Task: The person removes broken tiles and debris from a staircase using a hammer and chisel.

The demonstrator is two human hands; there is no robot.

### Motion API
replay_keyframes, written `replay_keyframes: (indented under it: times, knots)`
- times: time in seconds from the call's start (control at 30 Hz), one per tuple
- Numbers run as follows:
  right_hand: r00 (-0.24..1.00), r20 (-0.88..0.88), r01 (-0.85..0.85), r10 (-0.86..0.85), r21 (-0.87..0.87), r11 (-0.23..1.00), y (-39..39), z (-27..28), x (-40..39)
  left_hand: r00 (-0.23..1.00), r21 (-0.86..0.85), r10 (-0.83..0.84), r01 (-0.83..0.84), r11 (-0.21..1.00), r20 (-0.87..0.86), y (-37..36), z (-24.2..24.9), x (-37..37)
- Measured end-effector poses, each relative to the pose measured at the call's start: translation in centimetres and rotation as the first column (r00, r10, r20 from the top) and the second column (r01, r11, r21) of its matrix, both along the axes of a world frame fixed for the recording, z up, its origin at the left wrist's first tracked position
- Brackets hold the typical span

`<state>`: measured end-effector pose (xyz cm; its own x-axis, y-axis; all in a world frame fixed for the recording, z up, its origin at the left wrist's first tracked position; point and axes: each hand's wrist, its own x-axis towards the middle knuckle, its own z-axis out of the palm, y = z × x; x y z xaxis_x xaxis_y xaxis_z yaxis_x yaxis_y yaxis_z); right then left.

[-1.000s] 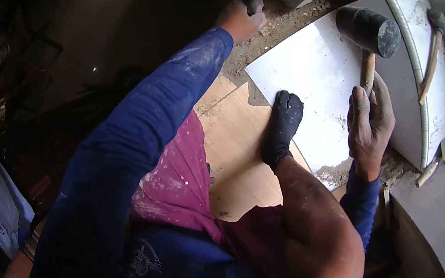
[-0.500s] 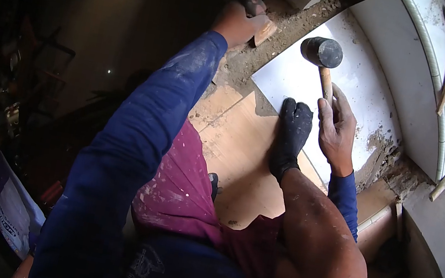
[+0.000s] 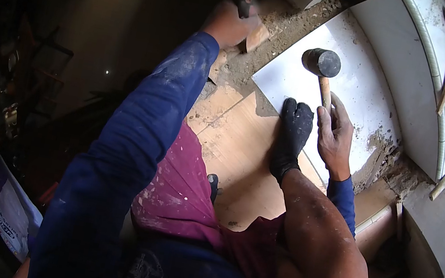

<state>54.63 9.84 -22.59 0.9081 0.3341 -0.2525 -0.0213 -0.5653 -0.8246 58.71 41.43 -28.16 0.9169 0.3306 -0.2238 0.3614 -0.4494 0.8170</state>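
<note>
Rubber mallet [image 3: 321, 62] w/ its head resting on the white tile [image 3: 355, 97], near the tile's corner; right hand [image 3: 335, 136] wrapped tight around its wooden handle, just below the head. Black sock foot [image 3: 293, 129] sits on the tile's near edge, touching that hand. Left hand [image 3: 228, 21], beyond the tile's corner over the mortar bed [image 3: 279, 36], is closed on a dark-handled tool [image 3: 245, 1].
</note>
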Motion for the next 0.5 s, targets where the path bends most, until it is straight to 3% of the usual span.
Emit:
replay_keyframes:
  times: [0.07,0.2,0.27,0.4,0.5]
  knots:
    - [1.0,0.005,0.002,-0.002,0.001,1.0,0.1,-0.2,0.1,0.989,-0.058,0.106,-0.101,0.993,0.106,-0.3,-0.3,0.5]
    - [0.999,0.024,-0.024,0.025,-0.003,1.0,1.2,0.0,1.0,0.995,0.108,0.069,-0.076,0.991,0.067,-1.7,-0.8,1.5]
    - [0.997,0.029,-0.068,0.069,-0.023,0.997,2.4,1.3,2.0,0.995,0.066,0.064,-0.069,0.995,0.072,-1.9,-1.0,1.7]
    - [0.966,0.201,-0.174,0.161,0.047,0.984,5.1,5.1,4.8,0.993,0.099,0.082,-0.09,0.991,0.09,-2.0,-1.8,2.1]
    - [0.9,0.366,-0.29,0.237,0.098,0.952,6.9,7.6,7.2,0.987,0.069,-0.011,0.0,0.998,0.162,-2.5,-1.5,2.2]
